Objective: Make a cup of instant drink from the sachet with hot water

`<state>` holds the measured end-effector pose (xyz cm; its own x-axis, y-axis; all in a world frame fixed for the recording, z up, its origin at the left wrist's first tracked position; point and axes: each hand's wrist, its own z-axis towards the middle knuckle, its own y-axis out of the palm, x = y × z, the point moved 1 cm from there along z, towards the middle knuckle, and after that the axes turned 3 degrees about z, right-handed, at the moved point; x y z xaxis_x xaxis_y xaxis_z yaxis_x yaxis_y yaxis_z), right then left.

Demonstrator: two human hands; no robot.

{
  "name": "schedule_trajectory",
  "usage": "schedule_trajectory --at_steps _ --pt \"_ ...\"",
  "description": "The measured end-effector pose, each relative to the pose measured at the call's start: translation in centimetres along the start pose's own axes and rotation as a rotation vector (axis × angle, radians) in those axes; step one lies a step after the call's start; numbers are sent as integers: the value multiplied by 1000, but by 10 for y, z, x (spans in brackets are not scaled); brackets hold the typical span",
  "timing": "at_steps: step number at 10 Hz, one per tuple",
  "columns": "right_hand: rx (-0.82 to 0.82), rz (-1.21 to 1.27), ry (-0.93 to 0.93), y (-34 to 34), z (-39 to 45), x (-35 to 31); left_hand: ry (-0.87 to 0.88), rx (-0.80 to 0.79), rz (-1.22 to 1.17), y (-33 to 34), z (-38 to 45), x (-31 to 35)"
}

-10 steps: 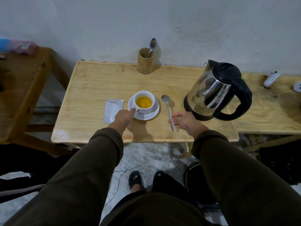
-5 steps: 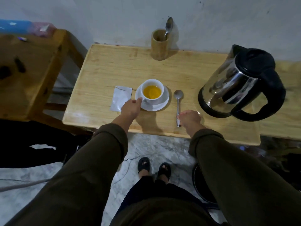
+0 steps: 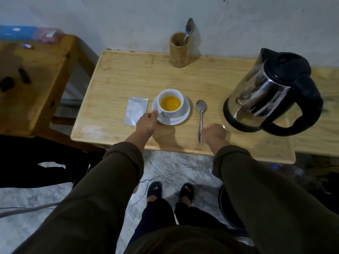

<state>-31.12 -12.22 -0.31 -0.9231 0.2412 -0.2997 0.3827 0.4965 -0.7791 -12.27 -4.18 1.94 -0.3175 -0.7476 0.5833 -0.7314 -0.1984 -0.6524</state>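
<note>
The left hand (image 3: 146, 121) touches the saucer (image 3: 184, 114) rim, fingers loosely curled; the right hand (image 3: 213, 132) pinches the spoon (image 3: 201, 114) handle. The spoon lies right of the cup (image 3: 170, 102) of orange drink, bowl pointing toward the wall; the sachet (image 3: 136, 110) lies flat left of the cup.

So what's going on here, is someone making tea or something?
A person is making an instant drink at a small wooden table. The white cup on its saucer already holds orange liquid. The left hand touches the saucer's edge beside the opened sachet. The right hand rests at the handle end of a spoon lying flat on the table. The kettle stands to the right, and nobody is touching it.
</note>
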Motion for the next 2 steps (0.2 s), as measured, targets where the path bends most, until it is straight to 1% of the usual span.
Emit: schedule_trajectory --at_steps 1,2 --pt "35 5 -6 -5 -9 -1 59 -4 -67 -5 -2 -3" --pt "88 195 -7 -5 -29 3 40 7 -87 -8 -10 -11"
